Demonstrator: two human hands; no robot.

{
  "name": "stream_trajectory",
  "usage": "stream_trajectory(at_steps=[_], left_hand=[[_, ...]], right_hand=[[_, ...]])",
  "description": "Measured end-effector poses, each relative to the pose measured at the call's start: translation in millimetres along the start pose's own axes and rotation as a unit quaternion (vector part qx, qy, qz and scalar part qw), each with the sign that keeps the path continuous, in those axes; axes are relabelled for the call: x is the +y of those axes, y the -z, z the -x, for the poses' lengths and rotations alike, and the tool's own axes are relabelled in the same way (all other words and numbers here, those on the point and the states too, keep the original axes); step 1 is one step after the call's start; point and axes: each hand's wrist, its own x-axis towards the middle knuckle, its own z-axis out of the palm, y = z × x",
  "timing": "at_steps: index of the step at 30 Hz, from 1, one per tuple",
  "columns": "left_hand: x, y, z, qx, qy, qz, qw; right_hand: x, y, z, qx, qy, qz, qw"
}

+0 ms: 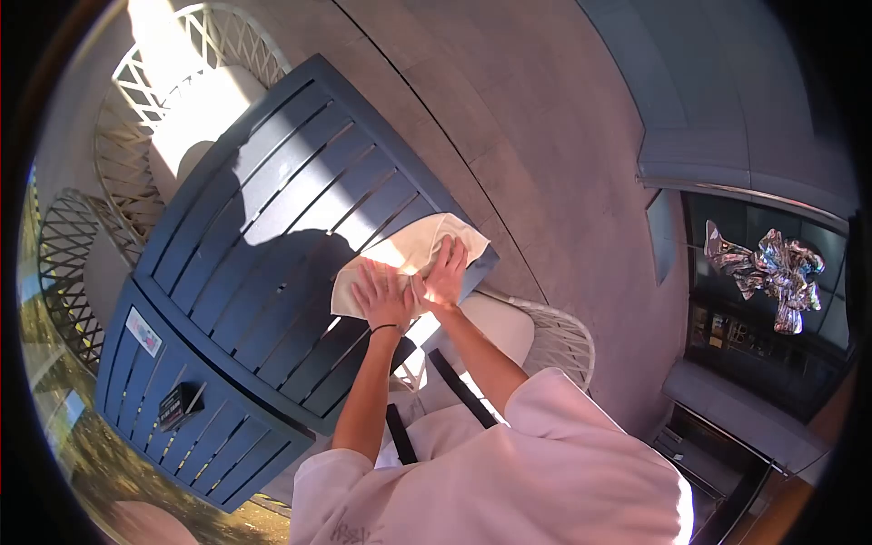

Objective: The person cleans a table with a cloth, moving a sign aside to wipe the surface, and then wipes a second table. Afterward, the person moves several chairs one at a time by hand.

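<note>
A cream cloth lies spread over the near right corner of a blue slatted table. My left hand rests on the cloth with its fingers apart and a dark band round the wrist. Just to the right, my right hand presses on the same cloth, its fingers stretched forward. The two hands are close together at the thumbs. Part of the cloth is hidden beneath them.
A second blue table adjoins at the lower left, bearing a small dark box and a printed card. Woven chairs stand beyond the left edge; another chair is near my right arm. A shiny sculpture shows at right.
</note>
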Motion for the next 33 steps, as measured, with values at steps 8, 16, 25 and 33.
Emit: stream_trajectory(at_steps=[8,16,25,33], left_hand=[[10,15,-7,-0.035,0.018,-0.027,0.999],[47,7,-11,-0.03,0.16,-0.035,0.986],[139,-66,-16,0.061,0.37,0.033,0.926],[93,-11,-106,0.177,0.464,0.027,0.868]], right_hand=[[18,9,-8,-0.055,0.016,0.02,0.998],[63,32,-25,-0.136,0.23,-0.027,0.963],[94,40,-109,-0.254,0.414,-0.033,0.873],[-30,-4,-233,-0.195,0.509,-0.021,0.838]])
